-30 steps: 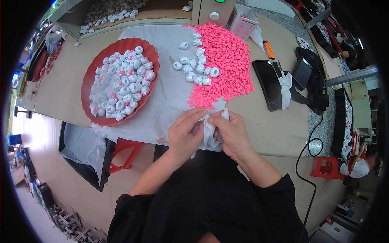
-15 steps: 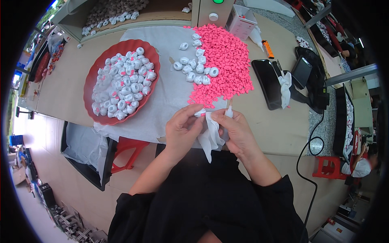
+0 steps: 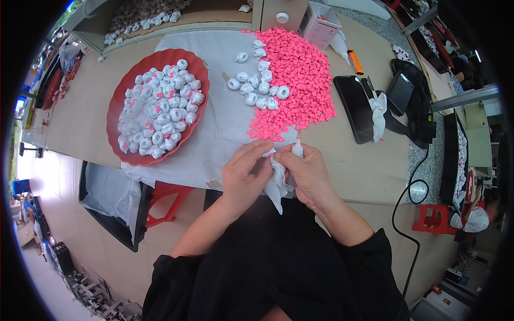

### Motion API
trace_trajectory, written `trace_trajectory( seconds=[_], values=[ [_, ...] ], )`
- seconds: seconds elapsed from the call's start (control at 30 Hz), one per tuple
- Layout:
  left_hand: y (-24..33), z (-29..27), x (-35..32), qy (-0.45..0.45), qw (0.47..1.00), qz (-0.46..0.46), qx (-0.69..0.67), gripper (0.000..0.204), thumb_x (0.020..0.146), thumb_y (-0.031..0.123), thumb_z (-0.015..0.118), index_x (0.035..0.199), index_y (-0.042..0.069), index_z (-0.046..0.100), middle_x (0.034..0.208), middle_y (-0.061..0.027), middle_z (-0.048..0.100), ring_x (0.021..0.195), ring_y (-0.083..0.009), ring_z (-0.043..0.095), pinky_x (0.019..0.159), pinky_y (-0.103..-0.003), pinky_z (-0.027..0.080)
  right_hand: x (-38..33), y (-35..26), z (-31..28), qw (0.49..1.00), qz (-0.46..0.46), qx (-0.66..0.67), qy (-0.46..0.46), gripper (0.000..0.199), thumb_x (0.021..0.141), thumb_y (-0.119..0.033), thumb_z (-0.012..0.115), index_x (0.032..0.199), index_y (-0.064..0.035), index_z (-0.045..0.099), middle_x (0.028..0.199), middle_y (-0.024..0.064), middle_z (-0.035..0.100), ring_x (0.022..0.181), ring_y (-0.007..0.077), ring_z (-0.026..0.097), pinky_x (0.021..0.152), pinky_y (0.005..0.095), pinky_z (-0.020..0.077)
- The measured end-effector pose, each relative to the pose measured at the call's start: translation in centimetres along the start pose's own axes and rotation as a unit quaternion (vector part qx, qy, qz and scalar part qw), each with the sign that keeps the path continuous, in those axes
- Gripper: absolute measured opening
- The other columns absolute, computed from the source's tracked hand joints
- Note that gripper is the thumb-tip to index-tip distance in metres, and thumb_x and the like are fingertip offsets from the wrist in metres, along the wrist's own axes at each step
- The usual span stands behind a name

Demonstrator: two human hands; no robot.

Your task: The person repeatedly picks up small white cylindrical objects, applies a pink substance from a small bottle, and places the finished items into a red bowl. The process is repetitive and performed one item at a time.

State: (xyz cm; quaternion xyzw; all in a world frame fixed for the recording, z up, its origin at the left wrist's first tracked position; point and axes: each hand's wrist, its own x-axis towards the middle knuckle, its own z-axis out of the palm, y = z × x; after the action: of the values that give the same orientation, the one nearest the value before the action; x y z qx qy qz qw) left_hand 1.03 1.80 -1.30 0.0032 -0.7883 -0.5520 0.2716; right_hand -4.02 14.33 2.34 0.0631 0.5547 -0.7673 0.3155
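My left hand (image 3: 242,179) pinches a small white rounded piece (image 3: 270,152) with a pink bit on it; fingers cover most of it. Close beside it, my right hand (image 3: 311,176) grips a white squeeze bottle (image 3: 297,150) with a thin nozzle pointing up and away. A white cloth (image 3: 277,187) hangs down between both hands, its upper end at my right fingers. Just beyond the hands spreads a heap of small pink pieces (image 3: 300,69). Several white rounded pieces (image 3: 251,99) lie along its left edge, on a white sheet (image 3: 222,120).
Left stands a red scalloped bowl (image 3: 140,68) full of white pieces, some with pink bits. At right lie a black phone (image 3: 353,109), a crumpled white cloth (image 3: 378,115) and an orange lighter (image 3: 355,62). A white box (image 3: 319,27) stands behind. A black crate (image 3: 140,214) sits below the table's left front.
Both hands have drawn slightly closer together, and the white piece is more covered by fingers. The bottle stands a little more upright. The whole view has shifted slightly.
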Motion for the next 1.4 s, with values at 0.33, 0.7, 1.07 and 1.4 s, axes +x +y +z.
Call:
trace_trajectory(
  seconds=[0.33, 0.7, 1.07, 1.4],
  values=[
    [0.6, -0.2, 0.2, -0.008, 0.968, -0.146, -0.206, 0.027, 0.078, -0.004, 0.057, 0.105, -0.001, 0.056, 0.093, -0.0089, 0.06, 0.084, -0.0142, 0.059, 0.073, -0.026, 0.048, -0.6, -1.0, -0.9, 0.979, -0.113, -0.154, 0.074, 0.012, 0.078, -0.011, 0.057, 0.078, 0.001, 0.059, 0.061, 0.0009, 0.054, 0.049, 0.0052, 0.047, 0.044, 0.021, 0.0359],
    [0.0, -1.2, 1.2, -0.07, 0.919, -0.218, -0.321, 0.028, 0.087, 0.01, 0.053, 0.111, -0.003, 0.047, 0.088, -0.0098, 0.059, 0.077, -0.015, 0.059, 0.07, -0.026, 0.049, -1.0, -6.1, -4.8, 0.797, -0.405, -0.415, 0.166, 0.017, 0.077, -0.01, 0.063, 0.087, 0.0038, 0.062, 0.081, 0.0068, 0.063, 0.075, 0.0094, 0.057, 0.062, 0.0229, 0.0447],
    [0.5, -1.3, 1.1, -0.065, 0.924, -0.188, -0.327, 0.023, 0.088, 0.011, 0.052, 0.106, -0.003, 0.049, 0.085, -0.0107, 0.06, 0.075, -0.0158, 0.06, 0.068, -0.027, 0.05, 1.4, -3.2, -0.7, 0.989, -0.026, -0.099, -0.107, 0.014, 0.076, -0.011, 0.066, 0.083, -0.0001, 0.062, 0.07, 0.0053, 0.06, 0.053, 0.007, 0.049, 0.048, 0.0194, 0.0379],
    [0.2, -1.6, 0.8, -0.078, 0.928, -0.173, -0.321, 0.022, 0.086, 0.003, 0.052, 0.107, -0.002, 0.052, 0.093, -0.0096, 0.06, 0.079, -0.0141, 0.059, 0.071, -0.026, 0.049, 1.6, -3.0, -0.9, 0.988, -0.031, -0.084, -0.123, 0.013, 0.073, -0.007, 0.068, 0.081, 0.0003, 0.062, 0.069, 0.0048, 0.059, 0.052, 0.008, 0.05, 0.047, 0.0197, 0.038]
  ],
)
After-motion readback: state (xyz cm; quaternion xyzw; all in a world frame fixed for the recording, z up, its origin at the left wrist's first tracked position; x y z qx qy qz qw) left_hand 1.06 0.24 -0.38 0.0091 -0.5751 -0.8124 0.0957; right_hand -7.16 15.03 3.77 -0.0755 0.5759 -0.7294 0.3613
